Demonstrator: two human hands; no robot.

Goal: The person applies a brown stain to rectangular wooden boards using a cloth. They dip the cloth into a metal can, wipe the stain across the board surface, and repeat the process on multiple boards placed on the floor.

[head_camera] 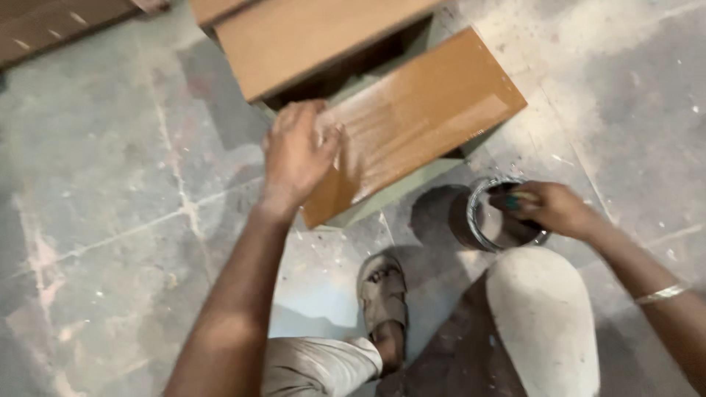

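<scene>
A glossy brown wooden board (pixel 423 110) lies tilted on a pale green block on the stone floor. My left hand (pixel 298 154) rests flat on the board's near left corner, fingers spread on the wood. My right hand (pixel 548 207) reaches into a round metal tin (pixel 485 220) on the floor just right of the board. It grips a small dark object with a green part over the tin; what the object is I cannot tell. A thin bangle (pixel 660 294) circles my right wrist.
More brown boards (pixel 294 40) lie stacked beyond the glossy one, and another sits at the top left (pixel 44 26). My sandalled foot (pixel 382 294) and bent knee (pixel 544 316) are at the bottom centre. The grey floor (pixel 110 220) is dusty and stained.
</scene>
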